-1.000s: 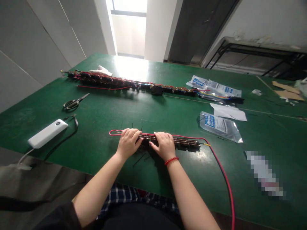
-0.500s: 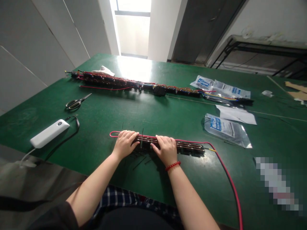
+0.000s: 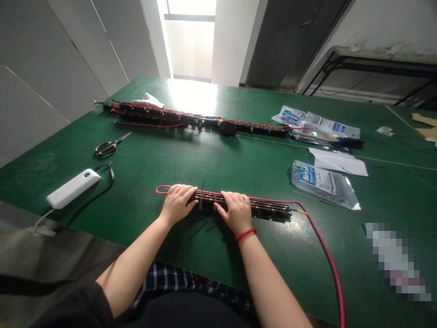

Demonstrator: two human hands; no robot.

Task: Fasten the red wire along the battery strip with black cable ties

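Note:
A long black strip assembly with thin copper-coloured wires (image 3: 271,208) lies on the green table in front of me. My left hand (image 3: 178,203) grips its left part, fingers over the far edge and thumb on the near side. Further right, my right hand (image 3: 236,210), with a red bead bracelet on the wrist, grips the middle the same way. A red cable (image 3: 326,248) runs along the far edge, loops at the left end and trails off to the right front. Thin black cable ties (image 3: 202,187) stick up near the left hand. What lies under the palms is hidden.
A longer wired black assembly (image 3: 208,122) lies across the back of the table (image 3: 170,157). Scissors (image 3: 111,146) and a white power bank with cable (image 3: 73,187) are at left. Plastic bags (image 3: 321,180) and a white paper (image 3: 337,161) lie at right.
The camera view has shifted very slightly. Both hands stay in place on the black strip assembly, with no clear movement of anything on the table.

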